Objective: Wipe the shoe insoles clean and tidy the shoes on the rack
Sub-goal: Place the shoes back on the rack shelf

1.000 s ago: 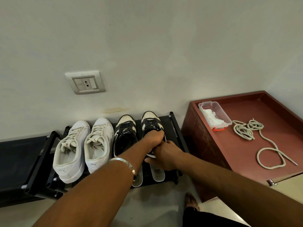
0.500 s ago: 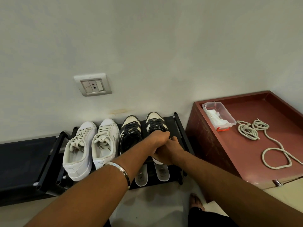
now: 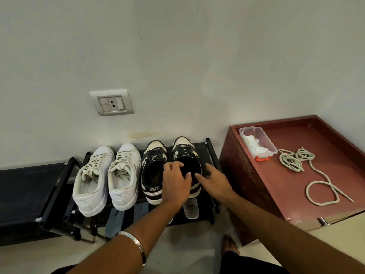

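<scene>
Black-and-cream, the right-hand sneaker [image 3: 186,165] sits at the right end of the rack [image 3: 210,147]; our left hand [image 3: 175,182] rests on it, fingers spread, our right hand [image 3: 216,180] open beside it. 4 shoes stand aligned, yet insoles [image 3: 190,209] lie below, unreplaced.

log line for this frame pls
stage: tidying shoes | left hand: open, on right black-and-white sneaker | right hand: open beside it | white sneakers: on rack | insole: lower shelf

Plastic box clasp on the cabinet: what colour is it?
Orange-red, on the clear plastic box; its clasp shows best in the head view.
</scene>
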